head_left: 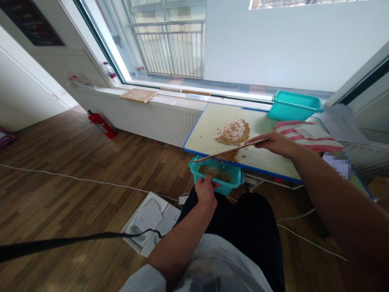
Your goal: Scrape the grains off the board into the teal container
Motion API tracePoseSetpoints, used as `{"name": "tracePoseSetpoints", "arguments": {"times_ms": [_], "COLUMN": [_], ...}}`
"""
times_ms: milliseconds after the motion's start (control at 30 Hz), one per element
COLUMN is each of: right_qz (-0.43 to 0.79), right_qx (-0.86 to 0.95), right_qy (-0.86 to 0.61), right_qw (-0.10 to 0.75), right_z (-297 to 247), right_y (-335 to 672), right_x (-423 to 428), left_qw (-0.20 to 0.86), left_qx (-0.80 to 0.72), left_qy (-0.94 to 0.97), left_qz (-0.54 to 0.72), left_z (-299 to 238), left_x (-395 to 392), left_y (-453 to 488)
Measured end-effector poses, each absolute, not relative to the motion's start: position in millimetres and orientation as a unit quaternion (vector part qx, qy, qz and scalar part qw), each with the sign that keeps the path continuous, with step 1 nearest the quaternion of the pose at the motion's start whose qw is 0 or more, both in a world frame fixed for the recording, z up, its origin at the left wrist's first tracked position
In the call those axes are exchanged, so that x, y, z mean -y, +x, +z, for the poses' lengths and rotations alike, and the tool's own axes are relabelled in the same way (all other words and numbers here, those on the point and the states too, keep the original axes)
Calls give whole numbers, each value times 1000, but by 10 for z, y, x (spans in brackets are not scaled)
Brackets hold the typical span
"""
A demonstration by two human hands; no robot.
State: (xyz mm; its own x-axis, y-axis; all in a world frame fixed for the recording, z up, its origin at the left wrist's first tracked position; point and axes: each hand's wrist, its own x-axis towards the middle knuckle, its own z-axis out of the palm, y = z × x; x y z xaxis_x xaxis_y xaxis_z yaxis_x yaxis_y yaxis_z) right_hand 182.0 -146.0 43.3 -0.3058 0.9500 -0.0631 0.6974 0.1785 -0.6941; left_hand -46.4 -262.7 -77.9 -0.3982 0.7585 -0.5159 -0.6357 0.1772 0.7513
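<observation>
My left hand (206,190) grips the near rim of a turquoise plastic bin (226,189), held just below the table's front edge. Small greenish-brown grains (215,173) cover the bin's bottom. In my right hand (272,144) is a thin flat board (234,149), seen nearly edge-on and slanting across the table edge above the bin. Some yellow-brown kernels (229,156) lie on the near side of the board, by the edge. Beyond it, a larger pile of kernels mixed with white bits (234,132) rests on the tabletop (206,125).
A second turquoise bin (296,106) and a red-and-white striped cloth (306,136) sit at the table's right. A wooden panel (138,95) lies on the sill by the radiator (173,121). On the floor are a fire extinguisher (101,124), a white foam tray (148,221) and cables (91,179).
</observation>
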Motion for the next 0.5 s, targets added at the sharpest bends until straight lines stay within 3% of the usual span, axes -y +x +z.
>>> {"name": "tracePoseSetpoints", "arguments": {"times_ms": [200,500], "right_qz": [327,249], "right_qx": [736,670], "right_qy": [-546,-580], "right_qw": [229,391], "right_z": [448,447], "right_y": [1822,1276], "right_x": [1502,1332], "left_qw": [551,552], "left_qx": [-541,-539], "left_qy": [51,40], "left_qz": [633,635], "left_z": [-771,-782], "left_x": [2624,2607], "left_y": [-435,-411]}}
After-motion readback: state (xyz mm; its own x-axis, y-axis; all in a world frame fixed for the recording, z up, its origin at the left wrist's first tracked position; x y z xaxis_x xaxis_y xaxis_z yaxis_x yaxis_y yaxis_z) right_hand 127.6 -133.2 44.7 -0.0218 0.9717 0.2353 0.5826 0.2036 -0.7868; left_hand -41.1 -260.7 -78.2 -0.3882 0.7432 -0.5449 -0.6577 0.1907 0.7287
